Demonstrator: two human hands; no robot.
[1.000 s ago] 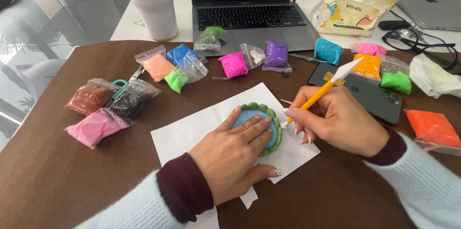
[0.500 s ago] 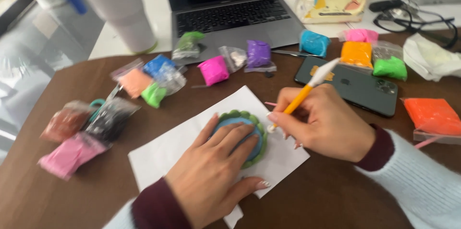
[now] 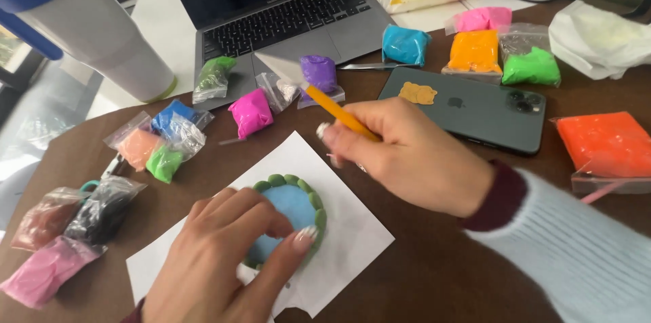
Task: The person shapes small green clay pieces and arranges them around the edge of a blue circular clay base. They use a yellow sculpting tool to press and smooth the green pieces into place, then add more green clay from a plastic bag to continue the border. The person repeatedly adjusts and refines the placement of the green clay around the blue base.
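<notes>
Nearby, small clear bags of coloured clay (image 3: 251,111) scattered far and left, dark phone (image 3: 475,109) right, left hand (image 3: 224,262) spread flat on round blue clay disc with green rim (image 3: 293,204) (on white paper (image 3: 352,235)), right hand (image 3: 407,153) pinching yellow sculpting tool (image 3: 332,109).

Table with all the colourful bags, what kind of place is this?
Probably a home or office desk used for clay crafting: a laptop and phone sit beside small bags of modelling clay.

A dark brown tabletop (image 3: 434,275) is seen strewn with small bags of coloured clay (image 3: 251,111), a white paper sheet (image 3: 352,241), a dark green phone (image 3: 475,109) and an open laptop (image 3: 285,18).
</notes>
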